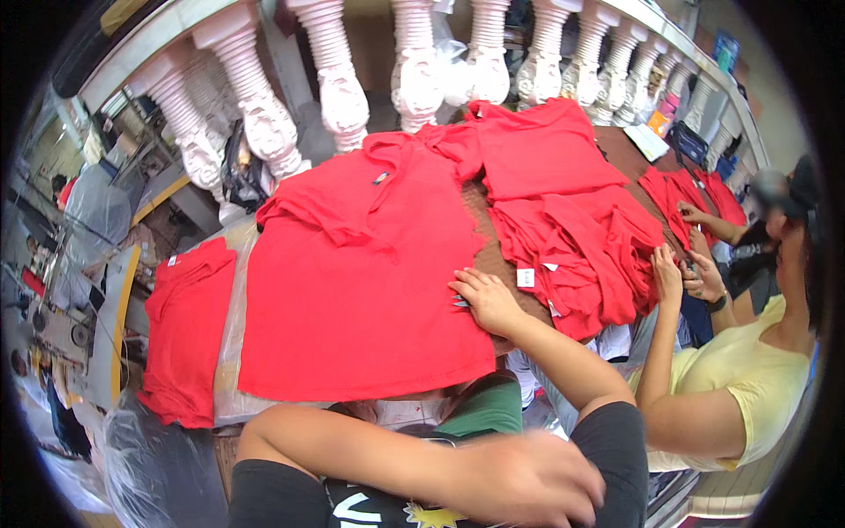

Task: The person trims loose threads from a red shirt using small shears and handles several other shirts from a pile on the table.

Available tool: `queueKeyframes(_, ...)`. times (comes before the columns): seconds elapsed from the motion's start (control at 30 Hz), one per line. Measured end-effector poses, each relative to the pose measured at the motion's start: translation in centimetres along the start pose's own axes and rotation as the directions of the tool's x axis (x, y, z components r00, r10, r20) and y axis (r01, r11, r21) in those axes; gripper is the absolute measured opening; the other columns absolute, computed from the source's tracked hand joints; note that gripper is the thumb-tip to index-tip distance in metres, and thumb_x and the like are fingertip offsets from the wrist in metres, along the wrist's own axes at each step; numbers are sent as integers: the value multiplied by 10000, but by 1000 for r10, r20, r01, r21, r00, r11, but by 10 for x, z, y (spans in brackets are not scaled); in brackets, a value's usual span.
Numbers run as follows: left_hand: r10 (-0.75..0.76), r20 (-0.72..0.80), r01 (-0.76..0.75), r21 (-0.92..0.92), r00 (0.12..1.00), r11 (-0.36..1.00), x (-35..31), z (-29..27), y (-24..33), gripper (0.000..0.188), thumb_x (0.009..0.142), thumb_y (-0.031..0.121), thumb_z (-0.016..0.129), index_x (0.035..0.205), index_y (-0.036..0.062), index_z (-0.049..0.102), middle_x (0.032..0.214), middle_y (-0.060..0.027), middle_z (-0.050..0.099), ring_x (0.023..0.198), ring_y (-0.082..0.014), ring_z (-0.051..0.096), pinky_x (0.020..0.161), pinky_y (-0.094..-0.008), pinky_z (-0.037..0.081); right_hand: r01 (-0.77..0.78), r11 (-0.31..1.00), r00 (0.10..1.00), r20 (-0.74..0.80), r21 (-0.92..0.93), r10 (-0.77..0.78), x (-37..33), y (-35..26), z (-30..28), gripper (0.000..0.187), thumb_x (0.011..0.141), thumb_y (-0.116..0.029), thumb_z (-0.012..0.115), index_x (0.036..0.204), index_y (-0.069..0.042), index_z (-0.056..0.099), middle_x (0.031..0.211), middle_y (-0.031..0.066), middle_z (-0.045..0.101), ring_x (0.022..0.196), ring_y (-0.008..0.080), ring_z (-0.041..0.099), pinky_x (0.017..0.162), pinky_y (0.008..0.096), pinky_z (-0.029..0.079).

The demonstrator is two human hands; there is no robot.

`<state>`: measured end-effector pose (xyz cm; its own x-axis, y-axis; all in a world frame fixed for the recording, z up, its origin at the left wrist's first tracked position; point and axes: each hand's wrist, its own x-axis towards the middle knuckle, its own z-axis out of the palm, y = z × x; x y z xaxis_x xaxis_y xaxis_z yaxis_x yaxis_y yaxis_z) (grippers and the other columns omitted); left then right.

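A red T-shirt (352, 299) lies spread on the table before me, hem toward me and collar at the far side. My right hand (488, 302) rests on its right edge, fingers bent over a small pair of thread snips (460, 303); only the metal tips show. My left hand (528, 480) is close to my body at the lower right, off the table, the forearm crossing in front of my chest. Motion blurs its fingers, and I see nothing held in it. Right of the shirt is a loose heap of red shirts (581, 255) with white tags.
A folded red shirt (189, 330) lies at the left, a flatter red stack (546, 150) at the far right. White balusters (343, 97) line the table's back. At my right a co-worker in a yellow shirt (731, 378) handles red cloth. Sewing tables (114, 326) stand left.
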<state>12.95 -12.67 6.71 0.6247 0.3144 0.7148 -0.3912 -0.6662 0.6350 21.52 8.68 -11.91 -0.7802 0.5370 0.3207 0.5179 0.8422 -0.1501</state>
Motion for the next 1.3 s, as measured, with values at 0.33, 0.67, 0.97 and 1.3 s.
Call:
queueKeyframes(0.33,-637,-360,581,795,682,173,-166,-47,-90,653,712,266,758,1300,124,513,1362,-107,459,1301,-315,381,1048,-480,325,-84,978,981,-158,192,115,1,2,8,393,784,-53,532,1173,-52,580,1209,152,591,1175,312,529,959,428,421)
queueKeyframes(0.67,-510,-476,674,660,717,332,-184,-38,-84,306,672,85,732,964,93,641,1130,-62,597,1066,-278,558,903,-408,441,-319,814,734,-417,486,536,-26,6,-8,255,991,-122,454,1222,-65,545,990,105,635,811,167,601,732,278,484)
queueKeyframes(0.97,-88,-917,865,331,389,378,-188,-100,-33,100,855,24,625,952,15,649,938,-54,650,887,-121,609,810,-260,474,-258,738,774,-324,623,544,-17,-21,-43,245,958,-60,482,1185,-80,571,892,71,652,729,156,601,684,279,484)
queueKeyframes(1.3,-220,-845,873,481,487,83,-225,-99,-43,236,810,-10,581,1016,68,665,1115,-96,626,1142,-262,540,986,-359,408,-194,832,976,18,520,217,-16,-105,-38,284,753,-170,744,1006,-83,647,857,102,624,757,248,650,657,350,515)
